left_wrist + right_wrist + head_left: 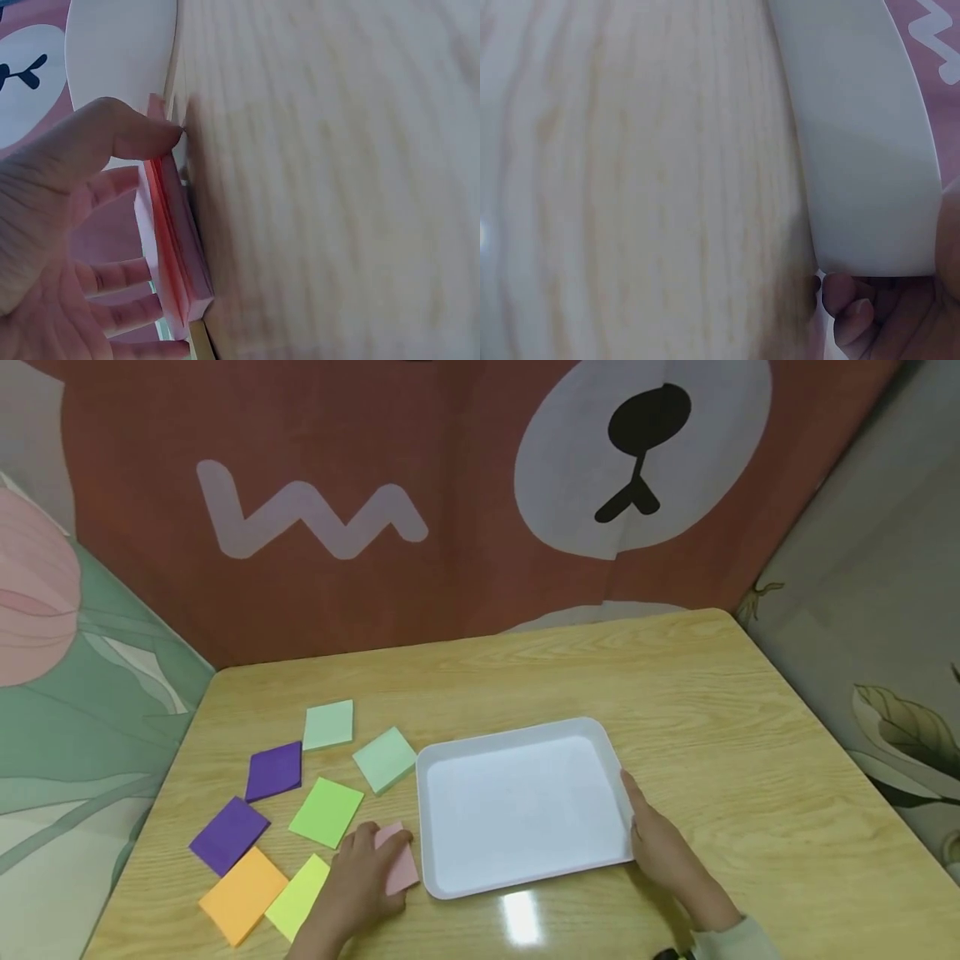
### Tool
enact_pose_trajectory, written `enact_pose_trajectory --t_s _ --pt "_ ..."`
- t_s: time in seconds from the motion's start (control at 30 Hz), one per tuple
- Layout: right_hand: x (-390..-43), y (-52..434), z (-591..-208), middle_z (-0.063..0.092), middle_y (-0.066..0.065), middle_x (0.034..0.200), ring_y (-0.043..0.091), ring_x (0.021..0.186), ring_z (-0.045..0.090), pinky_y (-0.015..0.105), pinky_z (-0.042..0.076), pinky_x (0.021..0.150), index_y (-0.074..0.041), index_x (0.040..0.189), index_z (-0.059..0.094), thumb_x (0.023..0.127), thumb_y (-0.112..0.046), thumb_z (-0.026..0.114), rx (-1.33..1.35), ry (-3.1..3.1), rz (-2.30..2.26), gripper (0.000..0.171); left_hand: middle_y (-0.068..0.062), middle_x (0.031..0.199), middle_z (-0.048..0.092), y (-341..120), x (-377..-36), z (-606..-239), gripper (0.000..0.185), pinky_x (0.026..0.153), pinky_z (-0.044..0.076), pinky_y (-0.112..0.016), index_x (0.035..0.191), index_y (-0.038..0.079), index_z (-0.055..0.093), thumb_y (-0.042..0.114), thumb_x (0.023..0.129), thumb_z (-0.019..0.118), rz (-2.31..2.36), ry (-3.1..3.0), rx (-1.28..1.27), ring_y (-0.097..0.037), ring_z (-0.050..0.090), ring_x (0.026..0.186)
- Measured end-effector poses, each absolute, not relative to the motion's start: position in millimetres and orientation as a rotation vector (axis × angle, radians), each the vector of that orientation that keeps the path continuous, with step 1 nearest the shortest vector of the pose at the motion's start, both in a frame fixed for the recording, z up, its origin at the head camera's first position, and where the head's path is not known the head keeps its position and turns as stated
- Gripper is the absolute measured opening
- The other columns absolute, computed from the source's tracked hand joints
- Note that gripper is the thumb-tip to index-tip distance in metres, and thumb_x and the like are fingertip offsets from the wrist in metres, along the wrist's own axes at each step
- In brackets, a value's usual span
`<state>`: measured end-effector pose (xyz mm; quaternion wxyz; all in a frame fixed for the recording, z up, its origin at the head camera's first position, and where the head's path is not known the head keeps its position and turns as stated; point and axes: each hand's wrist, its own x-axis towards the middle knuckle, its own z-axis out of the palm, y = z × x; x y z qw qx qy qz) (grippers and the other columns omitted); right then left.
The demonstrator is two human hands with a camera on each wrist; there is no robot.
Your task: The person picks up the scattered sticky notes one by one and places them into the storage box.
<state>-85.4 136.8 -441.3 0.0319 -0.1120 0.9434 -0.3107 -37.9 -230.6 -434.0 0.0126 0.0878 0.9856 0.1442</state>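
— Where does the pink sticky-note pad [397, 858] lie?

— On the wooden table [720, 710], just beside the near left corner of the white tray [517, 739]. The left hand [358, 881] covers most of it, thumb at one edge and the other fingers spread along the opposite side, pinching the stack.

— And the right hand [660, 847]?

— It rests against the tray's right rim, fingers fairly straight along the wall, fingertips curling under the edge in the right wrist view.

— How would the pad handle?

— Likely light and fairly stiff as a block, though the loose leaves fan a little in the left wrist view. A hold across two opposite edges looks safest; gripping only the top sheet may peel it.

— Anything else nearby?

— Green, purple, orange and yellow pads [326, 810] lie scattered to the left.
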Motion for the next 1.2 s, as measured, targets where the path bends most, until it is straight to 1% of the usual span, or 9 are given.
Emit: enact_pose_trajectory --t_s 0.17,0.27,0.43,0.7,0.8,0.9,1.0,1.1,1.2 --pt "-86.5 138.4 -442.3 0.031 0.033 0.125 0.042 0.111 0.035 0.049 0.032 0.087 0.006 0.134 0.012 0.087 0.007 0.028 -0.340 2.897 -0.956 0.050 -0.019 0.105 0.044 -231.3 -38.8 -434.9 0.063 0.073 0.038 -0.049 0.108 0.019 0.055 0.025 0.049 0.075 0.507 3.121 0.262 -0.036 0.044 0.093" --pt "-87.7 139.8 -442.1 0.031 0.032 0.126 0.042 0.111 0.035 0.049 0.031 0.087 0.005 0.135 0.011 0.087 0.006 0.027 -0.322 2.897 -0.954 0.050 -0.021 0.103 0.045 -230.7 -40.3 -433.9 0.064 0.071 0.039 -0.048 0.108 0.016 0.055 0.024 0.048 0.076 0.551 3.155 0.277 -0.036 0.045 0.090" --pt "-86.2 139.8 -440.0 0.033 0.033 0.124 0.042 0.109 0.038 0.049 0.033 0.085 0.005 0.135 0.012 0.086 0.008 0.029 -0.340 2.903 -0.959 0.051 -0.022 0.102 0.047 -231.3 -38.7 -435.5 0.065 0.072 0.039 -0.047 0.109 0.014 0.055 0.023 0.049 0.077 0.585 3.165 0.269 -0.035 0.046 0.089" --pt "-85.2 138.7 -440.9 0.033 0.033 0.123 0.042 0.108 0.039 0.049 0.034 0.085 0.005 0.134 0.012 0.086 0.008 0.030 -0.335 2.893 -0.967 0.052 -0.017 0.101 0.050 -238.0 -37.3 -426.7 0.062 0.061 0.041 -0.036 0.112 0.013 0.053 0.024 0.056 0.078 0.722 3.108 0.238 -0.030 0.047 0.085" --pt "-85.5 138.2 -440.5 0.034 0.034 0.122 0.042 0.106 0.041 0.048 0.035 0.084 0.005 0.134 0.013 0.086 0.008 0.031 -0.325 2.893 -0.958 0.051 -0.018 0.104 0.049 -238.6 -36.9 -421.8 0.063 0.063 0.041 -0.037 0.114 0.012 0.052 0.024 0.057 0.077 0.760 3.096 0.219 -0.032 0.046 0.089" --pt "-85.5 137.6 -440.1 0.033 0.033 0.123 0.042 0.108 0.039 0.049 0.035 0.085 0.006 0.134 0.012 0.086 0.008 0.030 -0.323 2.883 -0.956 0.051 -0.020 0.107 0.048 -237.8 -38.2 -415.0 0.065 0.068 0.041 -0.043 0.115 0.010 0.051 0.022 0.056 0.077 0.805 3.113 0.234 -0.035 0.045 0.094" --pt "-85.9 137.0 -440.3 0.032 0.033 0.124 0.042 0.110 0.037 0.049 0.033 0.086 0.006 0.134 0.012 0.087 0.008 0.029 -0.326 2.875 -0.957 0.051 -0.023 0.108 0.047 -235.5 -41.5 -408.3 0.066 0.073 0.040 -0.048 0.115 0.009 0.051 0.021 0.056 0.077 0.844 3.155 0.307 -0.038 0.044 0.097" --pt "-85.8 137.1 -441.0 0.031 0.033 0.125 0.042 0.110 0.036 0.049 0.033 0.086 0.006 0.134 0.012 0.087 0.007 0.028 -0.332 2.879 -0.954 0.050 -0.024 0.109 0.047 -231.3 -44.6 -403.9 0.066 0.077 0.038 -0.049 0.114 0.010 0.051 0.021 0.055 0.078 0.878 3.180 0.366 -0.039 0.043 0.099" --pt "-84.7 138.2 -441.3 0.032 0.033 0.125 0.042 0.110 0.037 0.049 0.033 0.086 0.006 0.134 0.012 0.087 0.007 0.028 -0.336 2.886 -0.946 0.050 -0.023 0.112 0.046 -224.7 -44.6 -401.2 0.066 0.078 0.038 -0.050 0.115 0.013 0.051 0.022 0.056 0.079 0.906 3.168 0.371 -0.038 0.042 0.101"
